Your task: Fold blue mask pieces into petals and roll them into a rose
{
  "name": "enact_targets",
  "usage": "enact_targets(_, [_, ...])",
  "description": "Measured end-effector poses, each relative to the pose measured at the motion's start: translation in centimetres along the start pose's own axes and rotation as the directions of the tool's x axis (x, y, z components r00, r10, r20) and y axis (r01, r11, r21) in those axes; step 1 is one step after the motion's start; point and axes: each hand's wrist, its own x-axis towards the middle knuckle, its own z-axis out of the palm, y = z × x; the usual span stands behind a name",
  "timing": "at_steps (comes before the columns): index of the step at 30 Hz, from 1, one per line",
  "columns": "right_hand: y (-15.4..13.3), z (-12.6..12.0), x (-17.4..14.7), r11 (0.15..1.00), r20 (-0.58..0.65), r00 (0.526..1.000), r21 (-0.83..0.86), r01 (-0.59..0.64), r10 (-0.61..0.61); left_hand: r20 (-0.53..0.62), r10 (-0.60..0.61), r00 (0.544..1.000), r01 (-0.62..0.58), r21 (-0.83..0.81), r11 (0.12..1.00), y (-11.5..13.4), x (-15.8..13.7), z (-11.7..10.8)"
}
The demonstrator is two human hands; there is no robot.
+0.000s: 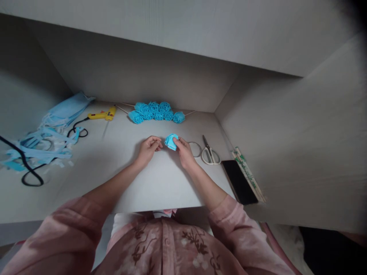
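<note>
My right hand point(185, 149) is closed on a light-blue rose point(171, 141) of folded, soft sheet material, thumb pressed against its near side. To its left, my left hand point(151, 148) has its fingers curled in and the thumb against them, a small gap away from the rose. Whether anything thin sits in that pinch is too small to make out. Beyond both hands, several finished blue roses point(154, 113) are stacked in rows against the back wall, some with thin wooden stick stems point(122, 110) pointing sideways.
Right of my hands lie a ring-shaped roll point(195, 149), white-handled scissors point(211, 156), a black phone point(239, 181) and wrapped chopsticks point(249, 173). At left are a yellow glue gun point(102, 114) with a black cord, stacked blue face masks point(69, 109) and cut mask strips point(46, 147). Panels enclose the table.
</note>
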Motion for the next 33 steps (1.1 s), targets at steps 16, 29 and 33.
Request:
enact_targets(16, [-0.1,0.6,-0.4,0.999,0.011,1.000,-0.046,0.007,-0.006,0.012,-0.005,1.000,0.005,0.007,1.000,0.0,0.1,-0.1])
enact_targets(29, [-0.2,0.7,1.9,0.992,0.014,0.997,-0.097,-0.078,0.080,-0.006,-0.048,0.999,0.049,0.048,0.998,-0.4,0.2,0.3])
enact_targets(33, [0.5,0.3,2.3,0.973,-0.023,1.000,-0.232,0.007,-0.012,0.017,-0.126,0.992,0.125,0.069,0.990,0.4,0.9,0.2])
